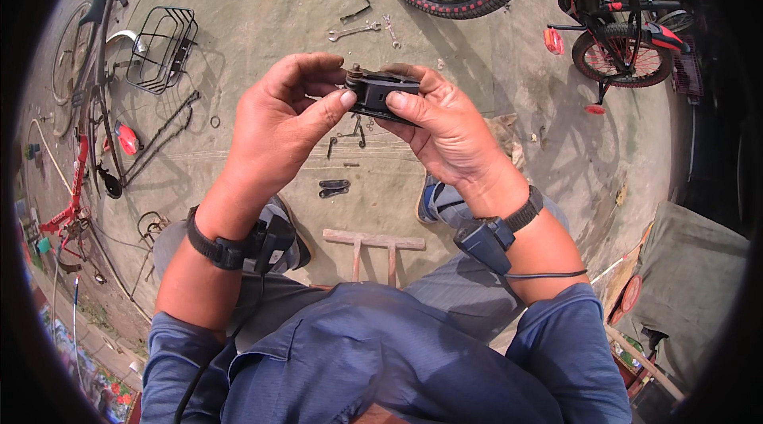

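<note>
Both hands are raised in front of me over the ground, around a small black boxy metal part (385, 96) whose exact kind I cannot make out. A bolt (354, 74) with a nut or washer stands up at the part's left end. My left hand (288, 114) pinches that end between thumb and fingers, the thumb tip touching it next to the bolt. Around the part's right end closes my right hand (447, 118), its thumb pressed on the near face and its fingers behind. Below, a folded black multi-tool (334, 187) lies on the ground.
Wrenches (355, 31) and small hardware are scattered ahead. A bicycle wheel (477, 7) with red spokes stands at the far right. To the left lie a black wire basket (163, 50) and a chain (163, 134). A wooden frame (373, 240) is between my feet.
</note>
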Available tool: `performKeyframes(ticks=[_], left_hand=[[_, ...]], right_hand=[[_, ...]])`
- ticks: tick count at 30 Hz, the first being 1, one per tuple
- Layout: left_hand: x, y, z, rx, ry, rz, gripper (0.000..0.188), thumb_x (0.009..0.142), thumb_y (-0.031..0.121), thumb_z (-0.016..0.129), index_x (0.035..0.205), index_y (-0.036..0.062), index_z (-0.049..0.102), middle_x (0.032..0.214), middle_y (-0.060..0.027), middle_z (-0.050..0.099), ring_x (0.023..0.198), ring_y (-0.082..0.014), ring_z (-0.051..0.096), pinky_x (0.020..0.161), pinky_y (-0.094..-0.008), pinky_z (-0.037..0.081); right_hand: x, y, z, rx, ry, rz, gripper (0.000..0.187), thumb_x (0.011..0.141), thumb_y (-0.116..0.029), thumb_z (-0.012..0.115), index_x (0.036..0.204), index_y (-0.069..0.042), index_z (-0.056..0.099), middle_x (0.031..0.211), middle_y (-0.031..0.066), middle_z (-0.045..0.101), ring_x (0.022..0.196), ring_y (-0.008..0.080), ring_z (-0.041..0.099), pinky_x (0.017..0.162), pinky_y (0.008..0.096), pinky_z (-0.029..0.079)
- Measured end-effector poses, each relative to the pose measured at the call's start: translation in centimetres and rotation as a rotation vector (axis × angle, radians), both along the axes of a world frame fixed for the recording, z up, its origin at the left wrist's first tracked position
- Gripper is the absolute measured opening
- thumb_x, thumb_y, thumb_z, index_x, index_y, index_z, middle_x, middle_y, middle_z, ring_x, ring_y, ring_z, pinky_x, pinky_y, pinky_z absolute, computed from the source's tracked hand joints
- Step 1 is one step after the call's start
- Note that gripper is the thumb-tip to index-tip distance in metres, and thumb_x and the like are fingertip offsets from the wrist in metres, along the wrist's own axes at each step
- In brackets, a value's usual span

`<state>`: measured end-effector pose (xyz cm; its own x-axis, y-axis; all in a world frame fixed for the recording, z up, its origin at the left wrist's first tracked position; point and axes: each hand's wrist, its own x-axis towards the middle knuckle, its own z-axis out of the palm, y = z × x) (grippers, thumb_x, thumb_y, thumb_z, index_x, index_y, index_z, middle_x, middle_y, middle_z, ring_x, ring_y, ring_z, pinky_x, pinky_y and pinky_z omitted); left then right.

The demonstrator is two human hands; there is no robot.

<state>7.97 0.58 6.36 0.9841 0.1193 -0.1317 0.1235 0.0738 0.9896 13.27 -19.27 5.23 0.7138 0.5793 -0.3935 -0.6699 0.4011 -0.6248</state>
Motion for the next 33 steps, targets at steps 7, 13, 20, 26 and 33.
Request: performKeyframes(ticks=[7, 13, 20, 26, 33], left_hand=[[-0.5, -0.4, -0.9, -0.273, 0.179, -0.088, 0.037, 0.088, 0.017, 0.075, 0.117, -0.0010, 0.062, 0.098, -0.0032, 0.067, 0.087, -0.0089, 0.061, 0.072, -0.0237, 0.049], [-0.7, -0.5, -1.3, -0.281, 0.171, -0.049, 0.035, 0.089, 0.018, 0.074, 0.117, 0.0008, 0.061, 0.099, -0.0026, 0.067, 0.087, -0.0084, 0.060, 0.071, -0.0239, 0.049], [-0.8, -0.6, -0.6, -0.220, 0.131, -0.024, 0.030, 0.090, 0.016, 0.073, 0.114, 0.0009, 0.062, 0.098, -0.0028, 0.067, 0.088, -0.0073, 0.061, 0.069, -0.0219, 0.049], [-1.0, -0.7, -0.5, -0.144, 0.126, -0.036, 0.028, 0.091, 0.011, 0.071, 0.114, -0.0001, 0.061, 0.099, -0.0031, 0.066, 0.090, -0.0076, 0.061, 0.074, -0.0225, 0.051], [-1.3, -1.3, -0.5, -0.171, 0.122, -0.031, 0.028, 0.091, 0.008, 0.070, 0.116, -0.0005, 0.060, 0.101, -0.0035, 0.066, 0.091, -0.0081, 0.061, 0.077, -0.0235, 0.052]], right_hand=[[0.1, -0.1, 0.2, 0.055, 0.025, -0.066, 0.030, 0.089, -0.003, 0.070, 0.117, -0.006, 0.061, 0.114, 0.0084, 0.066, 0.105, 0.0188, 0.065, 0.094, 0.0333, 0.055], [0.1, -0.3, 0.1, 0.001, -0.046, -0.014, 0.033, 0.087, -0.004, 0.072, 0.118, -0.005, 0.060, 0.112, 0.0088, 0.067, 0.103, 0.0171, 0.065, 0.091, 0.0304, 0.054], [-0.2, -0.1, 0.5, -0.156, -0.219, 0.060, 0.041, 0.085, -0.003, 0.073, 0.123, 0.001, 0.057, 0.111, 0.0079, 0.066, 0.102, 0.0141, 0.063, 0.087, 0.0266, 0.053], [-0.6, 0.1, 0.7, -0.254, -0.301, 0.087, 0.043, 0.087, -0.003, 0.073, 0.125, 0.004, 0.055, 0.111, 0.0070, 0.065, 0.102, 0.0119, 0.061, 0.087, 0.0264, 0.053], [-0.7, 0.1, 0.3, -0.296, -0.345, 0.104, 0.036, 0.088, -0.004, 0.072, 0.119, 0.003, 0.056, 0.109, 0.0058, 0.065, 0.100, 0.0115, 0.061, 0.085, 0.0263, 0.052]])
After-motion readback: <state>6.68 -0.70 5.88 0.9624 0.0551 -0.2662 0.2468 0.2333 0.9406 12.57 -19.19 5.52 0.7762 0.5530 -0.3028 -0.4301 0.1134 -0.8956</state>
